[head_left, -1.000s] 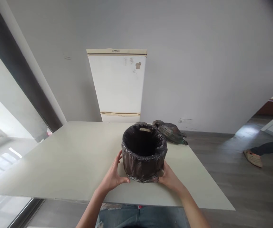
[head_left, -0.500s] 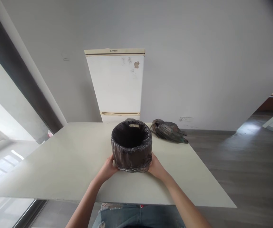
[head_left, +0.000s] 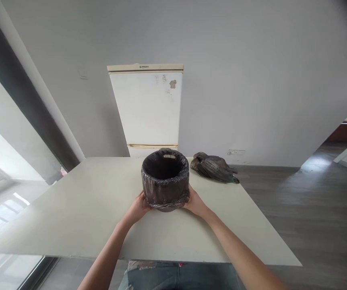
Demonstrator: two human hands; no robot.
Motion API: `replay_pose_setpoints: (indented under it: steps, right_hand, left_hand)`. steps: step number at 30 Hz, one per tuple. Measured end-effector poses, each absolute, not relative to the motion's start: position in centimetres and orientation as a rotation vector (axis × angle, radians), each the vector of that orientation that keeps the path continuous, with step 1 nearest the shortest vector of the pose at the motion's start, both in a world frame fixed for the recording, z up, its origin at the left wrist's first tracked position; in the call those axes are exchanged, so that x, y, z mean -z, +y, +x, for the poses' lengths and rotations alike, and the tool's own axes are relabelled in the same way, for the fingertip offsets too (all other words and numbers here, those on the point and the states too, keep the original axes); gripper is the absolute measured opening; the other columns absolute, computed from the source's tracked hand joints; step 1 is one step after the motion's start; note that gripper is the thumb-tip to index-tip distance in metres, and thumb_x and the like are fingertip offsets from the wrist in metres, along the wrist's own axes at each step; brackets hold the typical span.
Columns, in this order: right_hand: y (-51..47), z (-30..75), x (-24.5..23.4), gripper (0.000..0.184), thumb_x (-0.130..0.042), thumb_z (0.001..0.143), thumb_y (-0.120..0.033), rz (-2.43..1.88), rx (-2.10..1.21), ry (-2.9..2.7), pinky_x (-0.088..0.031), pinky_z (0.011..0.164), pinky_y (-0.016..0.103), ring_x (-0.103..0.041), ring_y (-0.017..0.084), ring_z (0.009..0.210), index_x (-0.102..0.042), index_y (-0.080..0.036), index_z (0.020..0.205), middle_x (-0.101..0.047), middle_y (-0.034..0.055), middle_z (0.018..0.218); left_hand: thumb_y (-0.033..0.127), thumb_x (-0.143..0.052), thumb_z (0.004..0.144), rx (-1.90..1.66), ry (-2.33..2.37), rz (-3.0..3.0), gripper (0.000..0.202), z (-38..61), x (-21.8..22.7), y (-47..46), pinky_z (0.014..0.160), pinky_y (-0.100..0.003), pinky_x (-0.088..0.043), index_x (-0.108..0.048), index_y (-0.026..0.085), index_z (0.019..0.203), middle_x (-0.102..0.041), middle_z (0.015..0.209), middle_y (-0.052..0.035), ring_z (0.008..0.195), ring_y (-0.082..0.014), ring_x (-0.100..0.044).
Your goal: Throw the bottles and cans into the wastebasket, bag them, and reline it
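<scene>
A small round bin lined with a dark plastic bag [head_left: 165, 183] stands on a pale table [head_left: 85, 217], a little past its middle. My left hand [head_left: 137, 207] grips the bin's lower left side. My right hand [head_left: 195, 202] grips its lower right side. Both hands' fingers curl round the base, partly hidden behind the bag. The bag's edge is folded down over the rim.
A crumpled dark bag [head_left: 213, 167] lies on the table's far right. A white fridge [head_left: 147, 108] stands against the wall behind the table. A window runs along the left. Grey wood floor [head_left: 297, 209] lies to the right.
Both hands have pushed the bin away from me and slightly left across the table. A person's foot seen at the right a second ago is gone.
</scene>
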State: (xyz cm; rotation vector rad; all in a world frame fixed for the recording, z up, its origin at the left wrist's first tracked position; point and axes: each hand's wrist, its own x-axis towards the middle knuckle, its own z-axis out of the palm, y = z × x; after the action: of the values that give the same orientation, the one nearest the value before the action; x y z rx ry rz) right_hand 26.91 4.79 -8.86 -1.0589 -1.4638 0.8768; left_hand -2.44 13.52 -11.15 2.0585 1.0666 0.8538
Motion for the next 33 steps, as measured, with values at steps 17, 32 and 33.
replay_pose_setpoints:
  steps: [17,32,33]
  right_hand:
    - [7.7,34.2,12.4,0.028,-0.079,0.073,-0.034,-1.005,-1.087,-0.799,-0.04,0.054,0.029,-0.052,0.014,0.058,-0.067,-0.021,0.094,-0.061,-0.0018,0.071]
    - [7.6,34.3,12.5,0.018,-0.079,0.071,-0.03,-1.036,-1.137,-0.829,-0.034,0.052,0.028,-0.045,0.012,0.057,-0.07,-0.019,0.082,-0.053,-0.0024,0.067]
    - [7.7,34.3,12.5,0.018,-0.079,0.071,-0.03,-1.036,-1.138,-0.829,-0.034,0.053,0.028,-0.045,0.012,0.057,-0.07,-0.019,0.082,-0.053,-0.0024,0.067]
  left_hand:
    - [0.023,-0.046,0.061,-1.121,1.108,1.536,0.004,-8.5,12.0,20.4,0.049,-0.024,-0.028,-0.042,0.022,0.06,-0.05,0.054,0.0009,0.049,-0.012,-0.039]
    - [0.022,-0.045,0.056,-1.106,1.12,1.461,0.005,-8.3,12.6,20.6,0.052,-0.023,-0.024,-0.048,0.02,0.057,-0.049,0.055,0.0013,0.052,-0.0118,-0.038]
    - [0.022,-0.045,0.056,-1.108,1.121,1.458,0.005,-8.3,12.7,20.7,0.052,-0.023,-0.024,-0.048,0.02,0.057,-0.05,0.055,0.0013,0.052,-0.0117,-0.039]
